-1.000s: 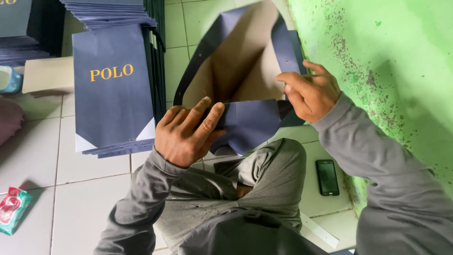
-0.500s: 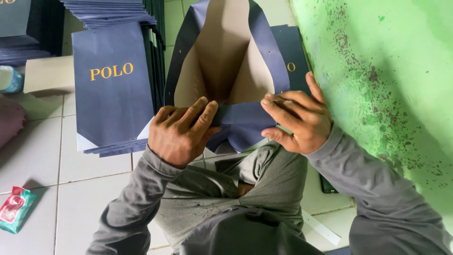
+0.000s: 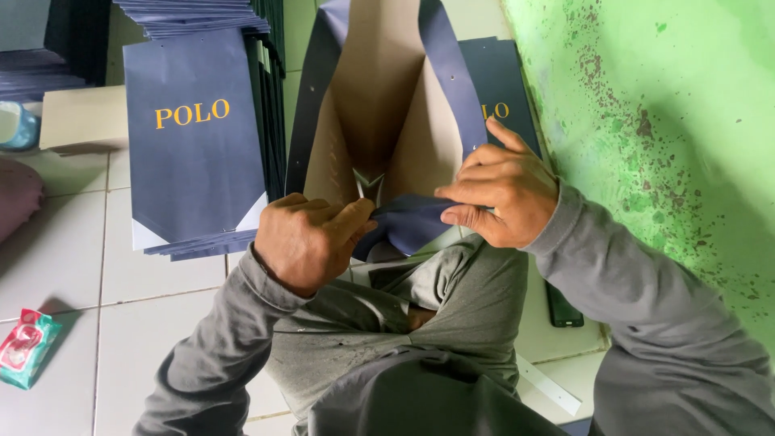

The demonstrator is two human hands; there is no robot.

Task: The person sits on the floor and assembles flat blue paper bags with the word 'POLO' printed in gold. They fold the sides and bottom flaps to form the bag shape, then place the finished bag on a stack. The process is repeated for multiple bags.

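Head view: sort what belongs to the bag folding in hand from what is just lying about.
In the work:
left hand and right hand, both pressing the dark blue bottom flap
open paper bag, brown inside
stack of flat blue bags

Lying about:
phone on the floor tiles
small green and red packet
green wall

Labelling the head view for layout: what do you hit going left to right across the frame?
Small teal-and-red packet on the tiled floor → stack of flat navy paper bags → left hand → open navy paper bag with brown inside → right hand → green painted wall.
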